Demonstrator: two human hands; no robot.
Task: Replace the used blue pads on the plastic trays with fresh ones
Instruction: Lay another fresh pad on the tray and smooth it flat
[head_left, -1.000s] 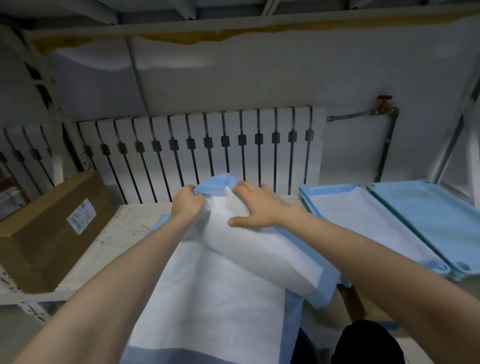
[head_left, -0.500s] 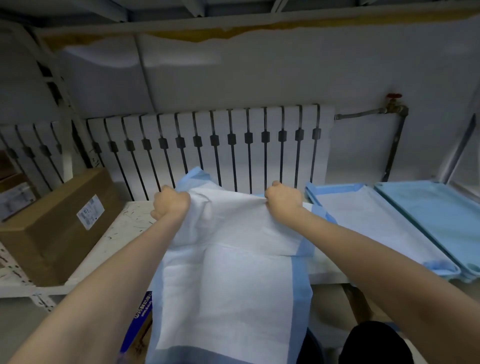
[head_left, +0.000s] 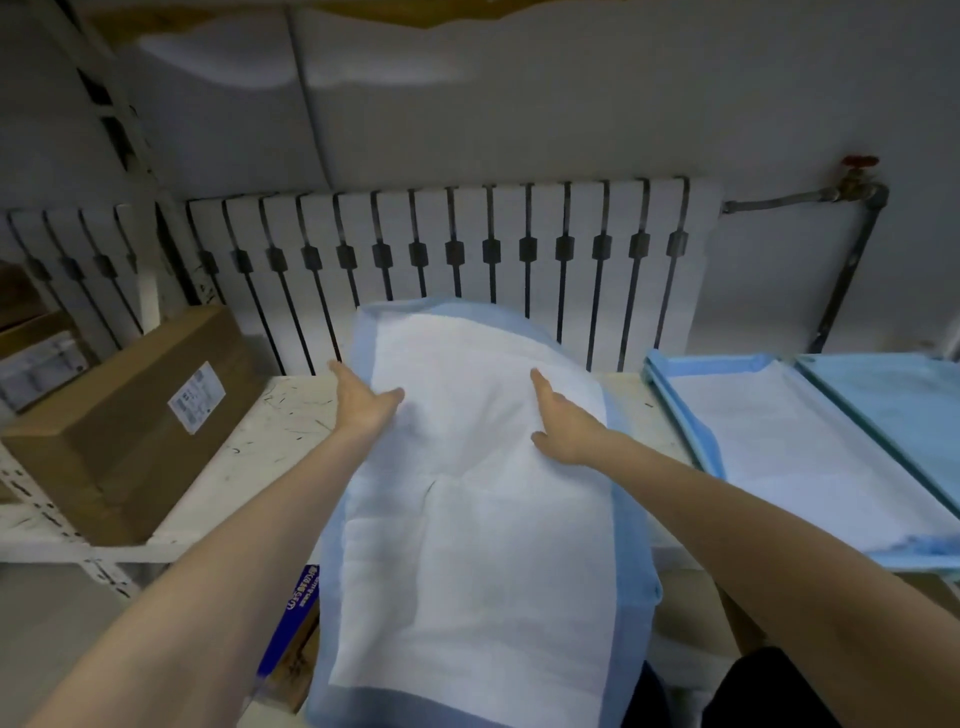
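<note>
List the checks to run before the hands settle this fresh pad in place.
1. Pad unfolded, white side up: ok.
2. Left hand and right hand flat on it, fingers straight: ok.
3. A tray under the pad: cannot tell, the pad hides whatever is beneath.
4. Pad wholly on the shelf: not ok, its near end hangs over the front edge.
5. Pad apart from the cardboard box and the neighbouring padded tray: ok.
</note>
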